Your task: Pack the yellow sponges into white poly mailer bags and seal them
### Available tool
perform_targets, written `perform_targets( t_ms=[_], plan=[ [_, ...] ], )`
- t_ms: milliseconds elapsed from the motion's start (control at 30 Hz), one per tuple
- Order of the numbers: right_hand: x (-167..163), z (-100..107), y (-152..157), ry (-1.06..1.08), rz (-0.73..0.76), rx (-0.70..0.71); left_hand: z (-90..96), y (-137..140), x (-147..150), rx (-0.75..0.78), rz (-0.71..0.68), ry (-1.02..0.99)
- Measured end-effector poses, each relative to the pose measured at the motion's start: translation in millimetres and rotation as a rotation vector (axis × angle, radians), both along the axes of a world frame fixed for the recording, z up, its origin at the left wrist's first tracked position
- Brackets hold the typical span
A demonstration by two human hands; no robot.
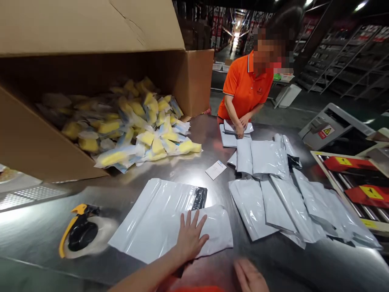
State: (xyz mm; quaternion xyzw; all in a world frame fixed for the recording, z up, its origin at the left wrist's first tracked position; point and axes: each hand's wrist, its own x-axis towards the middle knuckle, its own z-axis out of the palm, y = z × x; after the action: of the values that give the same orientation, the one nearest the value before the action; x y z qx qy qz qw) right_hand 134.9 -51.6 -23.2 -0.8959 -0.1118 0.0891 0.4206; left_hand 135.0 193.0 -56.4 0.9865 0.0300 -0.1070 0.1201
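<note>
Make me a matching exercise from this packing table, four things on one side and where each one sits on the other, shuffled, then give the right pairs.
Things:
1. tape dispenser
2. yellow packets
3. left hand
4. small white card

Places:
A. spilling from the tipped cardboard box
B. alone on bare metal table, mid-table
C. flat on a white poly mailer
D. near the table's left edge

Pairs: 1-D, 2-A, 3-C, 4-B

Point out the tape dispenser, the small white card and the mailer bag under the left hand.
tape dispenser [79, 234], head view, on its black body.
small white card [216, 169], head view, its middle.
mailer bag [158, 227], head view, bare plastic left of the left hand [191, 239].
</note>
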Motion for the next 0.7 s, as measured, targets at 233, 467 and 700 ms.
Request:
perform_targets(
  t_ms=[233,467,700],
  plan=[
    [102.0,-32.1,88.3,0.081,0.365,-0.246,-32.5,46.5,-50.0,-0.052,0.12,-0.032],
    [130.3,-37.5,108.1,0.274,0.055,-0.05,-46.0,73.5,-85.2,-0.317,0.362,-0.101],
    [119.0,32.4,111.4,0.499,0.246,0.168,17.0,95.0,-19.8,-0.686,0.313,0.176]
  ],
)
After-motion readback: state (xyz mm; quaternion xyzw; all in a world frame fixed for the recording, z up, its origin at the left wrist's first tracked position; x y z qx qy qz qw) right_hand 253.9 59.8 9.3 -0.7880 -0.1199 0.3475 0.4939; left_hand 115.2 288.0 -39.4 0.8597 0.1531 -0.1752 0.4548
